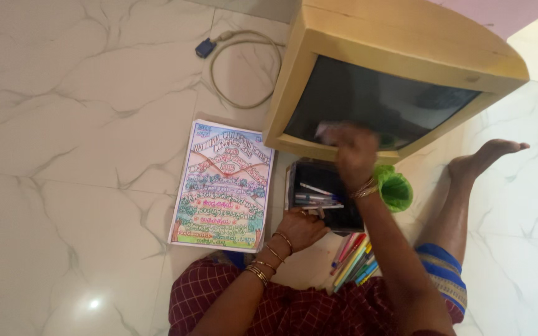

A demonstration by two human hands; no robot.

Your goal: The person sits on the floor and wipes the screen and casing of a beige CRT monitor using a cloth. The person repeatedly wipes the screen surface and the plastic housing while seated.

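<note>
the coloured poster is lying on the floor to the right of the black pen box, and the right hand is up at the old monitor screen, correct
Not quite. In the head view the coloured poster lies on the floor to the left of the black pen box, not the right. The rest holds: the right hand is up at the old monitor screen.

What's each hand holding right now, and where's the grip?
Left hand grips the black box by its near edge. Right hand, blurred, pinches something pale; cannot tell what.
</note>
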